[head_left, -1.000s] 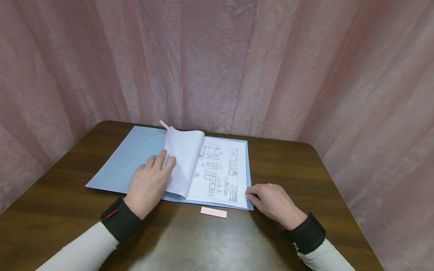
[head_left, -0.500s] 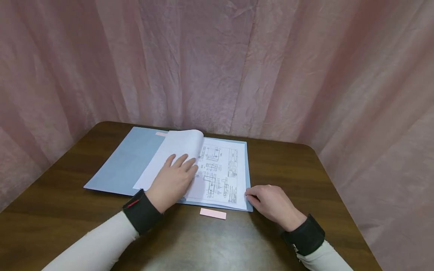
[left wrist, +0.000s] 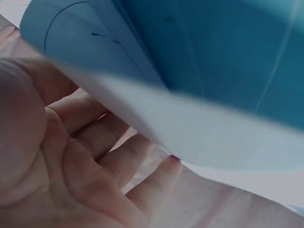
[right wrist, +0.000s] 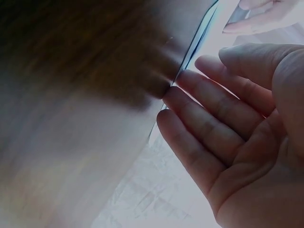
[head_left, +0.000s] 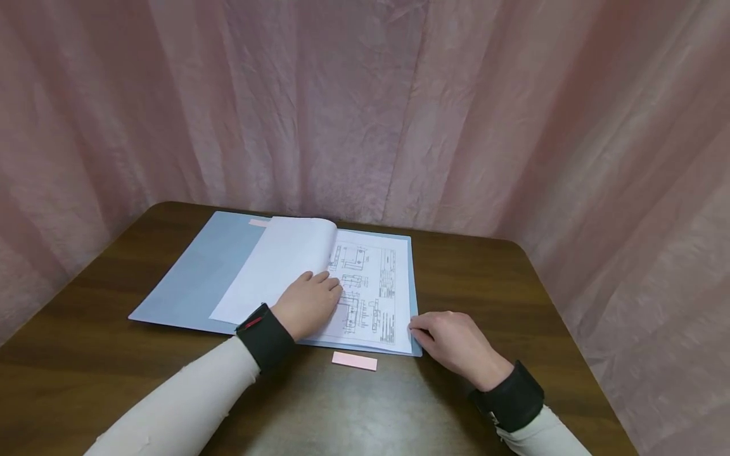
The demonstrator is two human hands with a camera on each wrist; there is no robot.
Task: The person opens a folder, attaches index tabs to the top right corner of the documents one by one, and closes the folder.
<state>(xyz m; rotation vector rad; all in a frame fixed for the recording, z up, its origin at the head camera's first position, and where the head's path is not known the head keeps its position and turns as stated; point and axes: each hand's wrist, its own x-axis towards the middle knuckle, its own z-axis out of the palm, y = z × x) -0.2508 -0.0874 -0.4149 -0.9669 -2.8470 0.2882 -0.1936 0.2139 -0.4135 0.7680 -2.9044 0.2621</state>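
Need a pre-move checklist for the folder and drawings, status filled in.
1. Folded-over page over the left cover of the blue folder: ok.
2. That page flat at the fold: not ok, it bulges up.
3. Left hand on the page near the fold: ok.
4. Right hand at the folder's right edge, near the front corner: ok.
5. Technical drawing fully visible: not ok, left hand and folded page hide part.
6. Far pink strip stuck down or loose: cannot tell; near pink strip lies on the table, off the folder.
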